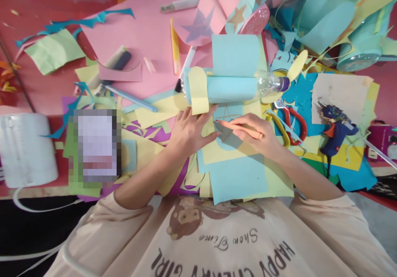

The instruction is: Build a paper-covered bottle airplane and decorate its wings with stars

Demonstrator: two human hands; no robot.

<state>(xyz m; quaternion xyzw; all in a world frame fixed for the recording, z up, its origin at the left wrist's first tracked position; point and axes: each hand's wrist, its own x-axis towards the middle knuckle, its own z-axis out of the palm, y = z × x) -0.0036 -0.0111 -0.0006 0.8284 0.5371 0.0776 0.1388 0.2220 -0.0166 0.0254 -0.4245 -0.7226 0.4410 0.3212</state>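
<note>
My right hand (pixel 263 134) pinches an orange marker pen (pixel 242 128), its tip at a piece of light blue paper (pixel 229 142). Thin orange lines like part of a star show on that paper. Fingers spread, my left hand (pixel 192 132) rests palm down on the papers, its thumb by the blue paper's left edge. Just beyond both hands lies a clear plastic bottle (pixel 269 84) wrapped in light blue paper, with a yellow paper strip (pixel 199 90) across it and a blue paper flap (pixel 235 53) on its far side.
Right of my right hand are red-handled scissors (pixel 299 128) and a blue glue gun (pixel 331 138). A phone-like blurred device (pixel 96 144) and a white case (pixel 27 150) lie left. Paper scraps, a yellow pen (pixel 175 47) and a blue pen (pixel 133 98) lie about. Paper-covered bottles (pixel 359 41) stand far right.
</note>
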